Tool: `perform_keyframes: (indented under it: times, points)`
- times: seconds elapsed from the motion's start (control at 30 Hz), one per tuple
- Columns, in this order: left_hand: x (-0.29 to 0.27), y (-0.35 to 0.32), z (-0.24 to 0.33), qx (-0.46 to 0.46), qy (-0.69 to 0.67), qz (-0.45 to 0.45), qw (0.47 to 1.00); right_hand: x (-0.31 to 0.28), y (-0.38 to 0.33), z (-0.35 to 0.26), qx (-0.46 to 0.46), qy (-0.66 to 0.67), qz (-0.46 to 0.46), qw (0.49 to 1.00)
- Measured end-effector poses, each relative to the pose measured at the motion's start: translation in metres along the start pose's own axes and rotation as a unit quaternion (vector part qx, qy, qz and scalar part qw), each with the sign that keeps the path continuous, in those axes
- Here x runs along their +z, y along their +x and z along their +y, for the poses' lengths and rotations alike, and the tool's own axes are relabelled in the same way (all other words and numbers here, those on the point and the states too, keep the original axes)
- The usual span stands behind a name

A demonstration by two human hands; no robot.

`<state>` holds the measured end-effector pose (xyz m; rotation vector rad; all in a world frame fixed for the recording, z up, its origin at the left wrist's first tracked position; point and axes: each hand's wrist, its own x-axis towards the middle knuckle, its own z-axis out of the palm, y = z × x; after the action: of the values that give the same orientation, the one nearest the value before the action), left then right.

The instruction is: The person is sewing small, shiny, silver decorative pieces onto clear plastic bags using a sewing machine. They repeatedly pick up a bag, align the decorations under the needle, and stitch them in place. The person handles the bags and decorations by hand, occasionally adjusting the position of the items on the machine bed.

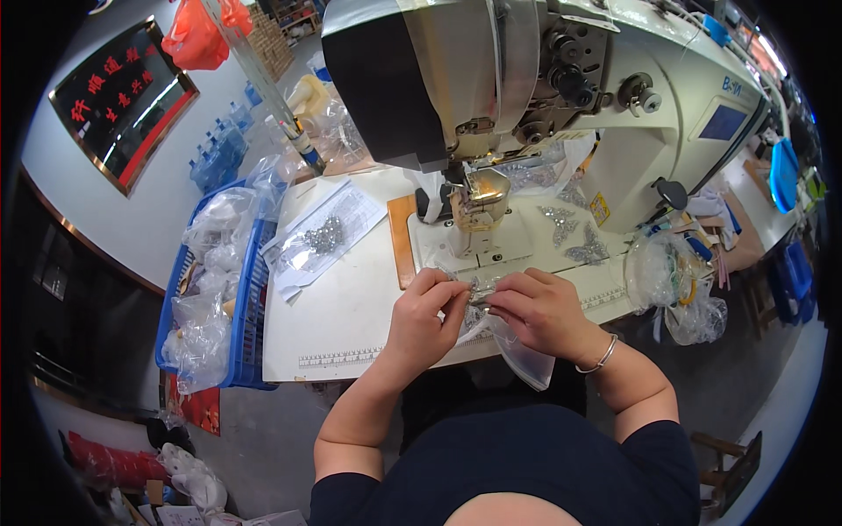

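Observation:
Both hands meet at the front of a sewing machine [481, 206], just before its needle area. My left hand [425, 317] is closed in a pinch at the left end of a small silvery, sparkling trim piece [479, 287]. From the other side my right hand [545, 314] pinches the same piece; fingers partly hide it. Below the right hand, a translucent white sheet or bag [524, 358] hangs over the table edge. Silvery rhinestone appliques [588, 245] lie on the machine bed to the right.
Left on the white table [338, 320], a heap of silvery pieces [324, 235] rests on papers and plastic. A blue basket [254, 302] full of clear bags stands beside the table. A ruler strip [338, 358] runs along the front edge. Plastic bags [697, 316] hang at right.

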<state>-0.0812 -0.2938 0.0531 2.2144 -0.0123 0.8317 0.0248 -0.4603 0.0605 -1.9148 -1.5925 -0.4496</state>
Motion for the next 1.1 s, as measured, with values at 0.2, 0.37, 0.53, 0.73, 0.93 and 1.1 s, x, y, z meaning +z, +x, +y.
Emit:
perform_keyframes:
  times: [0.2,0.37,0.53,0.73,0.93,1.1]
  points:
    - [-0.001,0.000,-0.003,-0.011,-0.004,0.002,1.000,0.001,-0.003,-0.003,0.036,0.000,0.021,0.999]
    - [-0.001,-0.002,-0.005,-0.003,0.004,0.009,1.000,0.004,0.000,-0.001,0.018,0.000,-0.026,0.999]
    - [-0.009,-0.005,-0.009,-0.024,-0.022,0.034,0.999,0.004,-0.004,0.005,0.078,0.023,0.050,0.995]
    - [-0.059,-0.024,-0.083,-0.222,-0.408,0.188,0.865,-0.010,-0.033,0.031,0.192,0.016,0.125,0.973]
    - [-0.148,-0.040,-0.166,-0.246,-0.585,0.461,0.620,-0.016,-0.080,0.061,0.255,0.002,0.134,0.958]
    - [-0.177,-0.018,-0.199,-0.165,-0.196,0.660,0.706,-0.014,-0.100,0.073,0.289,-0.008,0.139,0.947]
